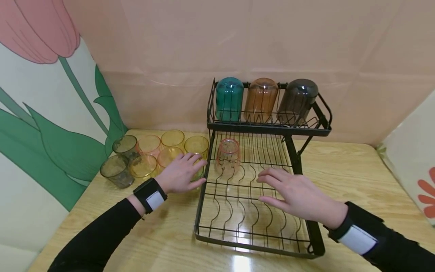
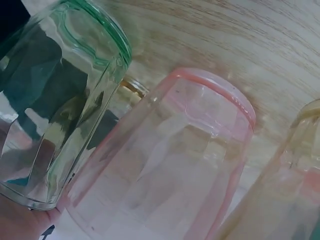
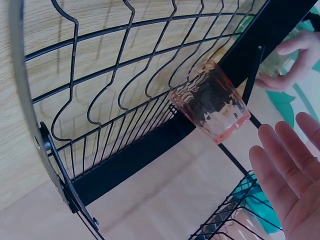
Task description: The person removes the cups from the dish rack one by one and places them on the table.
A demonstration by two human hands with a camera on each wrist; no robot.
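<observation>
My left hand point(image 1: 181, 173) is at the front right of a group of tinted glasses, its thumb and fingers curved round the sides of a green glass point(image 1: 198, 173). In the left wrist view that green glass point(image 2: 95, 65) stands close beside a pink glass point(image 2: 185, 150), and part of the hand shows at its lower end. Over the lower tier of a black wire dish rack point(image 1: 259, 247) hovers my right hand point(image 1: 295, 192), fingers extended and holding nothing. A pink glass point(image 1: 228, 153) sits upside down on that tier, apart from the right hand; the right wrist view shows this pink glass point(image 3: 210, 102) too.
Teal point(image 1: 229, 99), amber point(image 1: 261, 99) and dark grey point(image 1: 299, 100) glasses stand upside down on the rack's upper shelf. Several yellow, pink and grey glasses, including a grey glass point(image 1: 118, 172), crowd the wooden table left of the rack. A wall rises behind.
</observation>
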